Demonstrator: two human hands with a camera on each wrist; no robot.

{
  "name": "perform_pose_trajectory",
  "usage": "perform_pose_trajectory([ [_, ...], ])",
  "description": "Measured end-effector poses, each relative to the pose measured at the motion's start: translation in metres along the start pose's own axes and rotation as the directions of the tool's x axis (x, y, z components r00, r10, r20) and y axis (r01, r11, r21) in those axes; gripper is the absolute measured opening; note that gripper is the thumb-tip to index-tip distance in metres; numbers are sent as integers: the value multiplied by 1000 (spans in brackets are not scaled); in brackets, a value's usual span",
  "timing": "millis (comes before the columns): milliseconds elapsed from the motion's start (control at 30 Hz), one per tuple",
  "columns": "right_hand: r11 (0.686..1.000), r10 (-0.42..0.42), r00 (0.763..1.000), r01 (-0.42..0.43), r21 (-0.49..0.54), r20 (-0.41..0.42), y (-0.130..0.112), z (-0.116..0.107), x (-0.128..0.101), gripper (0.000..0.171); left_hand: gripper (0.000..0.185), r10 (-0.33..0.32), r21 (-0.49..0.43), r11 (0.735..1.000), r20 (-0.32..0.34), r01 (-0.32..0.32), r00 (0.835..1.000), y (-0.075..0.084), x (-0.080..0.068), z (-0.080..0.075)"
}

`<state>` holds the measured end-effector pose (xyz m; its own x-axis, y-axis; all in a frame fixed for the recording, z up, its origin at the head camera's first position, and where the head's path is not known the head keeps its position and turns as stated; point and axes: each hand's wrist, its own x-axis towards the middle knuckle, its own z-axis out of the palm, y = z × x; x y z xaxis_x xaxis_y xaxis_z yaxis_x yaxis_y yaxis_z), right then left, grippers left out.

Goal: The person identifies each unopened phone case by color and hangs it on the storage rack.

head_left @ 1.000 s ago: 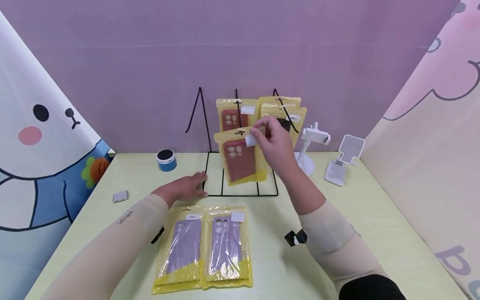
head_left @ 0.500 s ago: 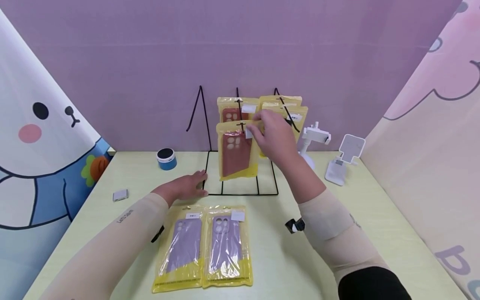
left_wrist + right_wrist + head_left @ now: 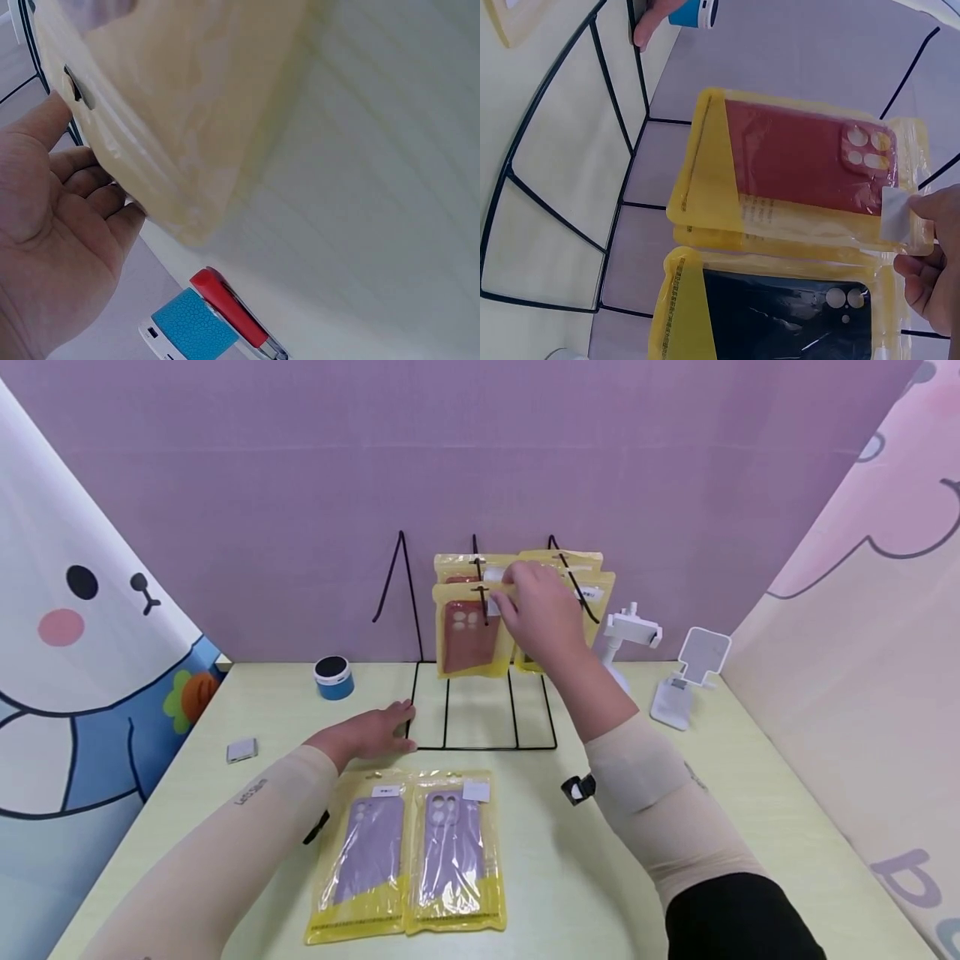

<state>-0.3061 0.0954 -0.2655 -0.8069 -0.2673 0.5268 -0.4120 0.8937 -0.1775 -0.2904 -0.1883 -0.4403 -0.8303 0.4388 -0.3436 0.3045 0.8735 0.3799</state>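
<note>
Right hand: I see my right hand [image 3: 542, 610] raised at the top of the rack, fingers curled, pinching the top edge of the red case packet [image 3: 471, 628] at its white label; the right wrist view shows the fingertips [image 3: 922, 279] closed on that corner.
Red case packet: it hangs upright in my right hand's grip, directly to that hand's left, its hole at the middle hook of the wire rack [image 3: 480, 706]; whether it sits fully on the hook I cannot tell.
Behind the packet: another red packet [image 3: 459, 568] hangs just beyond it, mostly covered.
Dark case packets: yellow packets [image 3: 592, 585] with a dark case hang beside my right hand on the rack's right hook; in the right wrist view one lies just next to the red one [image 3: 780, 315].
Left hand: my left hand [image 3: 371, 735] lies flat and relaxed on the table [image 3: 750, 793], fingers straight, the tips touching the rack's base frame at its near left corner; it holds nothing.
Purple case packets: two packets [image 3: 408, 860] lie side by side, touching, just nearer than my left hand and between my forearms.
Beyond the left hand: a blue round speaker [image 3: 333, 679] stands near the wall; a small grey card [image 3: 242, 751] lies to that hand's left.
Right of the right hand: two white phone stands [image 3: 678, 681] stand on the table.
</note>
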Motion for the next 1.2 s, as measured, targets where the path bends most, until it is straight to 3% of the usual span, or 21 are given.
perform_pose_trajectory([
  [767, 999, 26, 1000, -26, -39, 11, 2, 12, 20, 31, 82, -16, -25, 1000, -2, 16, 1000, 1, -1, 1],
  [967, 997, 64, 997, -63, -35, 38, 5, 13, 16, 47, 82, -18, -26, 1000, 3, 18, 1000, 2, -1, 0],
  [1200, 993, 104, 993, -106, 46, 48, 4, 10, 2, 72, 81, 14, -11, 1000, -16, -14, 1000, 1, -2, 0],
])
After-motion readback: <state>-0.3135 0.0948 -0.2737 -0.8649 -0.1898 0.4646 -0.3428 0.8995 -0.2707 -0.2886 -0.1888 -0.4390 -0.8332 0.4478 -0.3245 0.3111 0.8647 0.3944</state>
